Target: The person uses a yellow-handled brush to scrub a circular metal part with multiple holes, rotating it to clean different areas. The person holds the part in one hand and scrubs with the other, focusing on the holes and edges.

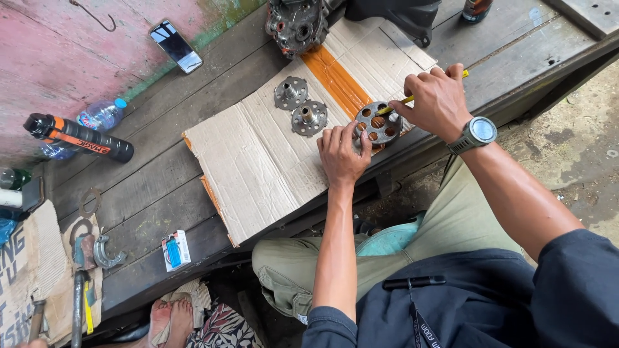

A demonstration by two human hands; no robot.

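My left hand (342, 154) presses down on the near edge of a round metal plate with several holes (379, 124), which lies on a flattened cardboard sheet (258, 161). My right hand (438, 100) grips a yellow-handled tool (407, 100) whose tip meets the plate's top. A watch sits on my right wrist. Two smaller flanged metal hubs (291, 92) (309, 118) rest on the cardboard to the left of the plate, apart from both hands.
An engine casing (296, 24) stands at the cardboard's far edge. A phone (175, 45), a black spray can (77, 137), a plastic bottle (100, 116), a lighter pack (175, 250), gaskets and hand tools (84, 258) lie on the wooden bench. Another person's bare foot (171, 321) shows below.
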